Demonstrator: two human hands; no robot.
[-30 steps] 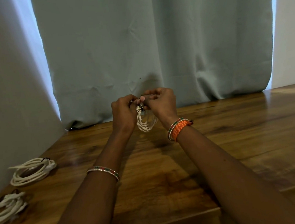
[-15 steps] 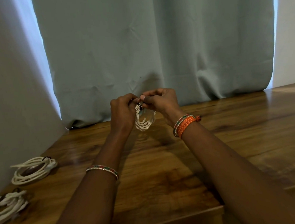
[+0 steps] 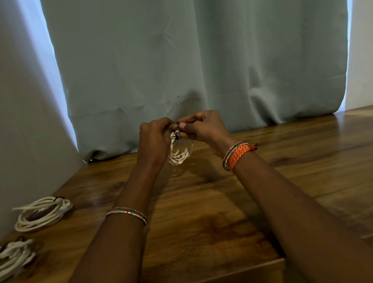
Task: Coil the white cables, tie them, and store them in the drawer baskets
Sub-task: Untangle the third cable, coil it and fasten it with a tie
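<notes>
A small coil of white cable [image 3: 179,156] hangs between my hands above the far part of the wooden table [image 3: 209,207]. My left hand [image 3: 155,141] grips the coil's top with curled fingers. My right hand [image 3: 202,128] pinches a dark tie [image 3: 177,135] wrapped round the coil's top, thumb and fingers meeting my left fingertips. Most of the coil's upper part is hidden by my fingers. Two more coiled white cables lie at the table's left: one [image 3: 42,213] tied with a dark band, another [image 3: 10,260] at the left edge. No drawer or basket is in view.
A grey-green curtain [image 3: 196,61] hangs right behind the table's far edge, and a pale wall [image 3: 9,111] closes off the left side. The table's front edge [image 3: 215,276] runs just under my forearms, with a lower step at the right front.
Both hands have lifted slightly and moved a little farther from me with the coil. My fingers have kept working at the tie; the coils on the left have not moved.
</notes>
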